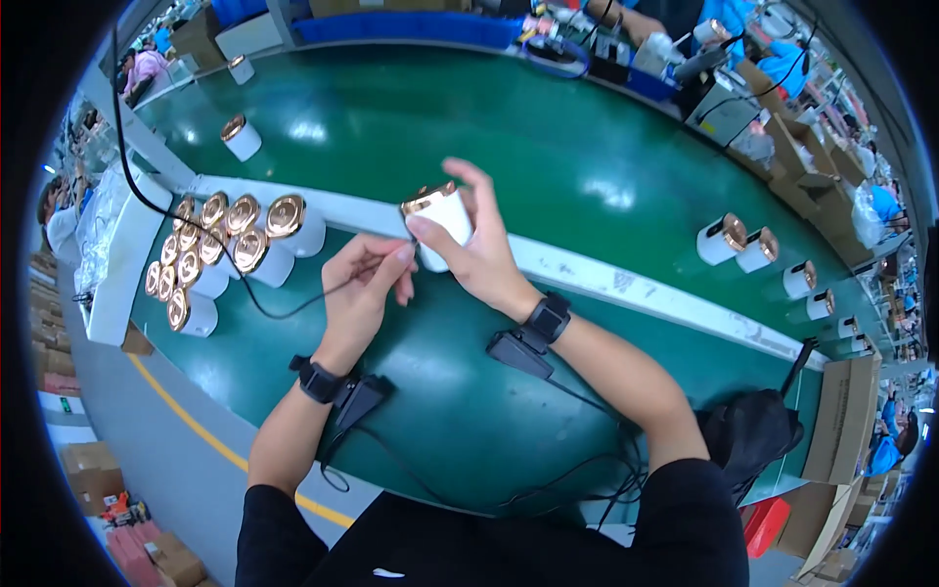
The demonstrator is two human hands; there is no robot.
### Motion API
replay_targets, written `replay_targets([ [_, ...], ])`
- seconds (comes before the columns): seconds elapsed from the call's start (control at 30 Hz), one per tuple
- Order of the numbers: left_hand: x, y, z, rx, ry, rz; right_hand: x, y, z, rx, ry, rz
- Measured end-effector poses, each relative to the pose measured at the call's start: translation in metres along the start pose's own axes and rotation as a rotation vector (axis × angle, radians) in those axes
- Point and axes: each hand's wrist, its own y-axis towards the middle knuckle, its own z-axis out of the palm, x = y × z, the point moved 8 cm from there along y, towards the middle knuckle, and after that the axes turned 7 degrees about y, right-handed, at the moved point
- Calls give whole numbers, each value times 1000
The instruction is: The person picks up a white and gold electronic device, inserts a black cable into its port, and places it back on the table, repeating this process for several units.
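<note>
My right hand [486, 256] grips a white cylindrical device [446, 217] with a shiny rose-gold top, tilted above the white rail. Its thumb lies across the white side and the index finger sticks up past the top. Just to the left, my left hand [358, 292] pinches the end of a thin black cable [262, 311] close against the side of that device. The fingers hide the cable's tip, so I cannot tell whether it is plugged in. Left of my hands stands a cluster of several similar devices [286, 219], packed closely together.
A white rail [626, 282] crosses the green table [411, 117]. Several more devices [722, 241] form a row at the right; others stand far left. A black bag [751, 430] and loose wires [577, 479] lie near my right arm. A person's hand [641, 24] shows across the table.
</note>
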Motion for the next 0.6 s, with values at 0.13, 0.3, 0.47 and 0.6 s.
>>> replay_targets([
  [0.13, -1, -3, 1, 23, 11, -12, -23, 7, 0, 166, 275, 309],
  [0.3, -8, -5, -12, -25, 14, 5, -20, 33, -61, -182, 42, 158],
  [0.47, 3, 4, -8, -49, -1, -30, -7, 34, -130, -395, -555, -98],
  [0.6, 11, 7, -6, -38, -12, -75, 6, 32, -117, -331, -1013, -225],
])
